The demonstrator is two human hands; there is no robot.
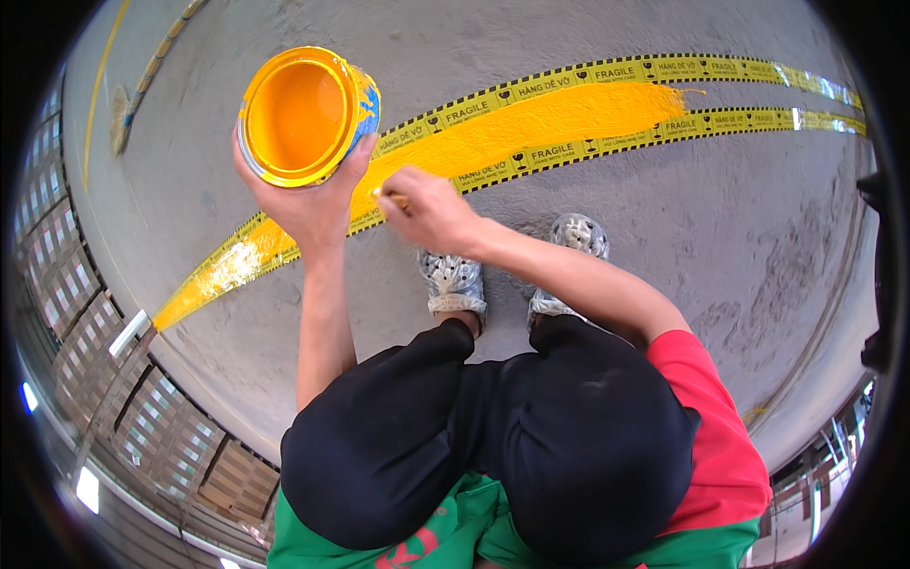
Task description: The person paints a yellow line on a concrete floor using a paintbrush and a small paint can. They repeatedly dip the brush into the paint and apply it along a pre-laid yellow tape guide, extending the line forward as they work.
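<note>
Paint can (305, 116): round open tin, held upper left over floor, tilted toward camera; inside coated orange-yellow, rim yellow, outer wall bearing blue-and-yellow label, partly smeared with paint. Two strips of printed warning tape (720, 68): yellow with black lettering and black dashed edges, stuck on concrete floor (720, 237), running side by side in curve from upper right toward lower left, bordering yellow painted stripe (559, 119). No screens, no signs.
</note>
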